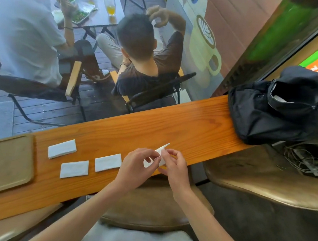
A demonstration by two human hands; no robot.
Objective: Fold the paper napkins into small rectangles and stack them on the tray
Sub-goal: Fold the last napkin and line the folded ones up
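Head view: a narrow wooden desk (173,125) runs along a window, with people seated outside. A brown tray (0,165) sits at its left end, a black bag (271,111) at its right. Three folded napkins (74,169) lie near the tray; bare wood stretches beyond. The left hand (136,166) and right hand (175,166) pinch a fourth napkin (161,151) above the desk's near edge.

1. The wooden counter (173,125) lies bare between the hands and the black bag (279,110), which blocks its right end.
2. Three folded napkins (62,148) (74,169) (108,162) lie between the hands and the tray (0,165), with open gaps between them.
3. The tray's surface is bare.
4. A glass pane (98,95) closes the counter's far edge.
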